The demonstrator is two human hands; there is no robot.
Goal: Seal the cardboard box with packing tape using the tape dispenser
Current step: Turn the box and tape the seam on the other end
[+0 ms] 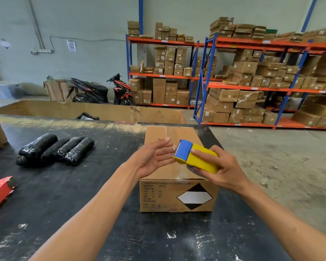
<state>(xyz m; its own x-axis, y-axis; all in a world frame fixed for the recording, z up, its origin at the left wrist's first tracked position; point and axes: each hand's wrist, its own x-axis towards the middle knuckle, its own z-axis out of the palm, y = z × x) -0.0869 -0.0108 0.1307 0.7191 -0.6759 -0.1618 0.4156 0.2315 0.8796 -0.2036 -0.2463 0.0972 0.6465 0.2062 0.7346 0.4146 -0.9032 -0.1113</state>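
Observation:
A closed cardboard box (179, 193) with a black-and-white diamond label stands on the black table (64, 194), clear tape shining along its top seam. My right hand (222, 168) grips a yellow tape dispenser (198, 157) with a blue cutter head, held above the box top and pointing left. My left hand (154, 157) hovers open just left of the dispenser's blade, palm turned toward it, fingers spread and holding nothing.
Several black wrapped rolls (55, 149) lie on the table at left. A red tape dispenser (0, 191) sits at the left edge. A large open carton (102, 110) stands behind the table. Shelves of boxes (252, 78) and a parked scooter (102, 91) fill the background.

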